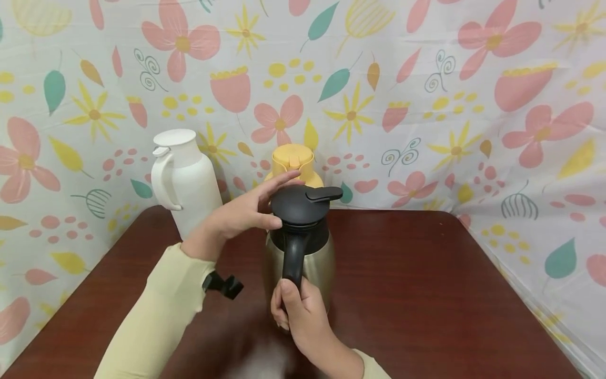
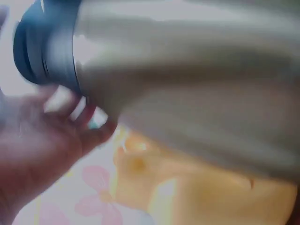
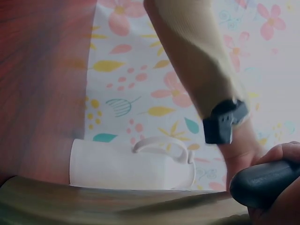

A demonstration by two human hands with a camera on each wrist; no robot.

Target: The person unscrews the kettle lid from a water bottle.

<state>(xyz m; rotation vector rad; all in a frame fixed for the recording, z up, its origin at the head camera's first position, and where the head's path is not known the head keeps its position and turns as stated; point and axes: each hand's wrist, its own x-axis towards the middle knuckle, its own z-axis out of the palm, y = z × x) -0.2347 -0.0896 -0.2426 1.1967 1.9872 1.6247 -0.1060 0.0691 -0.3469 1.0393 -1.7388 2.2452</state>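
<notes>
A champagne-gold metal thermos jug (image 1: 326, 268) with a black lid (image 1: 298, 208) stands upright in front of me in the head view. My right hand (image 1: 305, 316) grips the lower part of its black handle (image 1: 294, 255), thumb along the near side. At the lid's left side is my left hand (image 1: 248, 208), its fingers stretched out and thumb apart, fingertips right at the lid and neck. The left wrist view, blurred, has the left hand (image 2: 42, 140) beside the jug's dark collar (image 2: 58, 42). In the right wrist view the handle's end (image 3: 262, 185) shows within the right hand (image 3: 286, 201).
Behind and left stands a white jug (image 1: 194, 179) with its handle facing left. A yellow jug (image 1: 293, 155) is directly behind the metal one, mostly hidden. All are on a dark red-brown table (image 1: 402, 295). A floral curtain (image 1: 379, 95) hangs along the back and sides.
</notes>
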